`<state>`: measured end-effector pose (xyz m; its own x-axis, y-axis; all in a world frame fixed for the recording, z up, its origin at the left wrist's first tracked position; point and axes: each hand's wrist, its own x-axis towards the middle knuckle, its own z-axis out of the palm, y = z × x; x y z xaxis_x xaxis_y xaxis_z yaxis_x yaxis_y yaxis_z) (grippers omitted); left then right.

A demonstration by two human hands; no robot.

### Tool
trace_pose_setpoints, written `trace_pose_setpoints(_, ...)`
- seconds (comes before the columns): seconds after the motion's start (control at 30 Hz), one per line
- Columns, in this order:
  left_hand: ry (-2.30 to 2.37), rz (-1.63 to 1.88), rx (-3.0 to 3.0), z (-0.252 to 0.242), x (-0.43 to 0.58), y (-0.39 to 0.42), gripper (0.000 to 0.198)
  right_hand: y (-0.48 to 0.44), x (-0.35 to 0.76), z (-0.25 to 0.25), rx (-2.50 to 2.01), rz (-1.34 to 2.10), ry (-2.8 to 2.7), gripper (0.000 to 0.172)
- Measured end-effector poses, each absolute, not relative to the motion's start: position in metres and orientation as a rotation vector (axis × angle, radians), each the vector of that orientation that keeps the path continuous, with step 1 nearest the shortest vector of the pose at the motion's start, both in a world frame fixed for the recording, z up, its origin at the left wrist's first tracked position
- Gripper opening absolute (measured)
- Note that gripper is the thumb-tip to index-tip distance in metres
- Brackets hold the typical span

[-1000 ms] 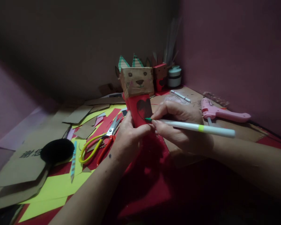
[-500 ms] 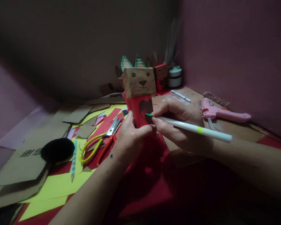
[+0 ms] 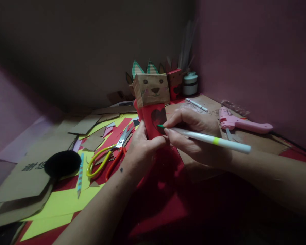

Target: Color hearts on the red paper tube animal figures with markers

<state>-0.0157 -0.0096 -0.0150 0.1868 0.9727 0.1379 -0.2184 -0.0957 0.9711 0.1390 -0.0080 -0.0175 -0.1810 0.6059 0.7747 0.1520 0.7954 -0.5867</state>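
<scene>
A cardboard animal figure [image 3: 154, 97] stands upright in the middle, with a box-shaped head, a drawn face, green-edged ears and a red body. My left hand [image 3: 146, 148] is wrapped round the lower part of the red body. On the body's front is a dark heart [image 3: 159, 116], partly covered by my fingers. My right hand [image 3: 191, 136] pinches a white felt-tip marker [image 3: 219, 141] with a yellow band. Its green tip touches or nearly touches the heart's lower part; I cannot tell which.
Left of my left arm lie scissors [image 3: 109, 154], a dotted pencil [image 3: 80, 177], a black oval object [image 3: 63, 163], yellow paper [image 3: 58, 204] and cardboard sheets [image 3: 22, 177]. A pink glue gun [image 3: 244, 123] lies at right. Behind are a red figure [image 3: 175, 85] and a lidded jar [image 3: 190, 84].
The marker's tip has shifted very slightly left and down on the heart, and its back end a little left and up. My left hand and the figure stay in place.
</scene>
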Motion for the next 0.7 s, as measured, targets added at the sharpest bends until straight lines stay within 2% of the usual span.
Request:
trace_pose_setpoints(0.47, 0.771, 1.253, 1.193, -0.016, -0.014, -0.008, 0.041, -0.009, 0.144, -0.013, -0.488, 0.554, -1.799, 0.018)
trace_pose_setpoints(0.7, 0.817, 1.247, 1.211, -0.017, -0.017, -0.009, 0.038, -0.007, 0.140, -0.017, -0.568, 0.667, -1.662, 0.009)
